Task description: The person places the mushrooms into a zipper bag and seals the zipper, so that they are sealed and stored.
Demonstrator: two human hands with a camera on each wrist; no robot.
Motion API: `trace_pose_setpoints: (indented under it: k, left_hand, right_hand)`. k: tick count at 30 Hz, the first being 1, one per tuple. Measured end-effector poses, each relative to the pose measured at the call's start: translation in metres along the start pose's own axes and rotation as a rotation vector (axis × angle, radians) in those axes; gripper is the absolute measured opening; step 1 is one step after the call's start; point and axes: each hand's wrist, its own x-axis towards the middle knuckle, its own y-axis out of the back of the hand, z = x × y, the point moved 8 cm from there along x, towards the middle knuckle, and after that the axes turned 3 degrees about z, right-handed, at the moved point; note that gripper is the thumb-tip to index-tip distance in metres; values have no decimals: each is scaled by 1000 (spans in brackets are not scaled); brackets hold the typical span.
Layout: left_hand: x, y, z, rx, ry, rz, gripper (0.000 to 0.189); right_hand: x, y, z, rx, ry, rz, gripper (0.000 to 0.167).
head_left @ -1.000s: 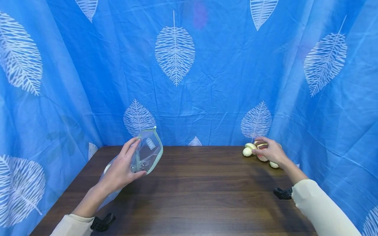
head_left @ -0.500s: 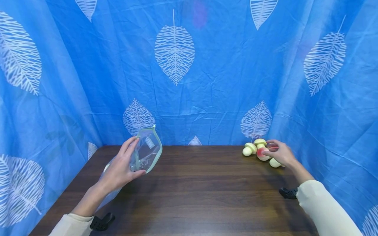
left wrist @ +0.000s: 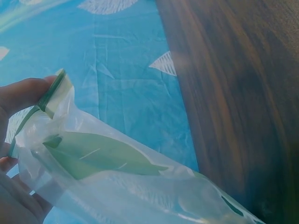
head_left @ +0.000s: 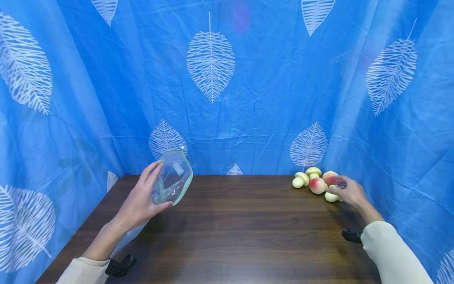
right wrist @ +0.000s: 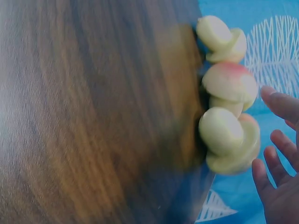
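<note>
In the head view my left hand point(head_left: 136, 205) holds a clear zip bag point(head_left: 173, 179) by its pale green mouth, which gapes to the right. The left wrist view shows fingers at the green edge and a green leaf print on the bag point(left wrist: 100, 156). On the right, my right hand point(head_left: 351, 193) is beside a cluster of pale mushroom shapes and red-blushed peaches. Its spread fingers reach toward the front mushroom point(head_left: 331, 196) and the rear peach point(head_left: 330, 177). The right wrist view has them just off that mushroom point(right wrist: 222, 133). Another peach point(head_left: 317, 185) lies left of it.
Two more mushrooms, one at the left point(head_left: 300, 180) and one at the back point(head_left: 313, 172), complete the cluster near the far edge of the brown wooden table point(head_left: 241, 236). A blue curtain point(head_left: 262, 90) with white leaf prints hangs behind and at both sides.
My right hand has moved right and slightly toward me across the cluster, uncovering the mushrooms and peaches. My left hand and the bag have shifted slightly left.
</note>
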Motion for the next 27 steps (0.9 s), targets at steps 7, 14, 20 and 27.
trace_pose_setpoints:
  k: [7, 14, 20, 27]
  left_hand:
    - [2, 3, 3, -16, -49, 42, 111]
    - [1, -1, 4, -43, -55, 27, 111]
    - [1, -4, 3, -52, -38, 10, 109]
    - [1, -4, 4, -45, -61, 25, 110]
  right_hand:
    - [-4, -2, 25, -44, -42, 32, 71]
    - [-10, -17, 46, 6, -134, 14, 74]
    - [-13, -24, 55, 89, -195, 39, 74]
    - [-16, -14, 57, 89, -175, 110, 65]
